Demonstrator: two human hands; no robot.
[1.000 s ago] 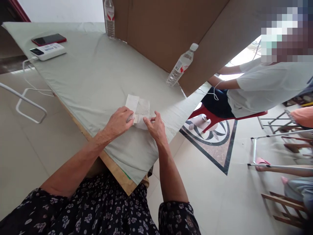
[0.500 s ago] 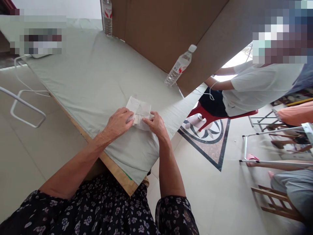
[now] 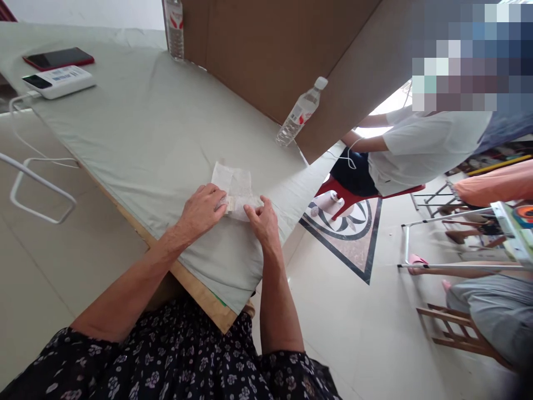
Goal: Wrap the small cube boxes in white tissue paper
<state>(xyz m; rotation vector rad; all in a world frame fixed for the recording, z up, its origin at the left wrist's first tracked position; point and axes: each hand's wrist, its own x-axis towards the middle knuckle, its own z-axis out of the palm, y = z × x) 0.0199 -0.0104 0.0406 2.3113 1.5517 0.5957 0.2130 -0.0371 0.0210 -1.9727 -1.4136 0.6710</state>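
A creased sheet of thin white paper point(image 3: 232, 176) lies on the cloth-covered table point(image 3: 137, 122) near its front corner. On its lower part rests a small cream-coloured piece point(image 3: 230, 204), partly covered by fingers. My left hand point(image 3: 204, 210) is closed, its fingertips pressed on the left end of that piece, where a whitish bit shows. What exactly the fingers grip is hidden. Beside the paper's right edge is my right hand point(image 3: 263, 219), its thumb and index finger apart. The thumb tip touches or nearly touches the paper.
Two water bottles, one upright point(image 3: 175, 30) and one leaning in view point(image 3: 300, 114), stand by a large brown cardboard box point(image 3: 275, 50). A phone point(image 3: 60, 57) and a white cabled device point(image 3: 62, 80) lie far left. A person in a white shirt point(image 3: 433, 141) sits right.
My right hand's fingers have come off the paper's right edge and spread somewhat. My left hand keeps its place on the small piece. The whole view has shifted slightly.
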